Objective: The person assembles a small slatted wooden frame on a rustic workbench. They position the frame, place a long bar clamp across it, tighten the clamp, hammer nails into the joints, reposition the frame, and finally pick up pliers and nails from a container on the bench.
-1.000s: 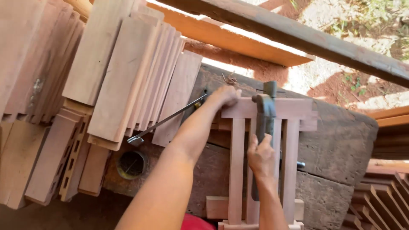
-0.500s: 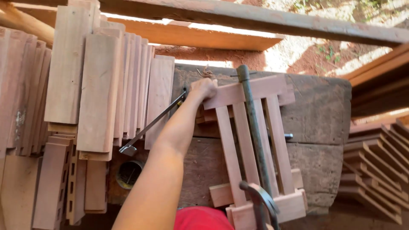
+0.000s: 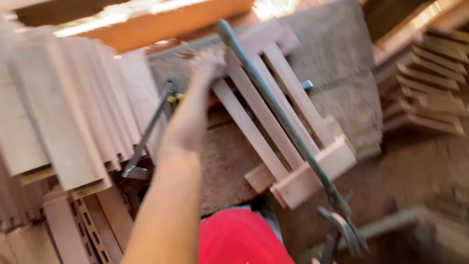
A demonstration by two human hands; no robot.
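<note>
The left hand (image 3: 207, 63) grips the top of the slatted wooden frame (image 3: 288, 132). A long bar clamp (image 3: 288, 132) lies along the frame, reaching down from that hand. The right hand is out of sight.

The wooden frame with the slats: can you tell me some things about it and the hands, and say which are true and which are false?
1. The left hand grips the top of the wooden frame. True.
2. The frame lies on a glass table. False: it rests on a rough slab.
3. A long metal bar crosses the frame. True.
4. The planks are stacked right of the frame. False: they are on its left.
</note>
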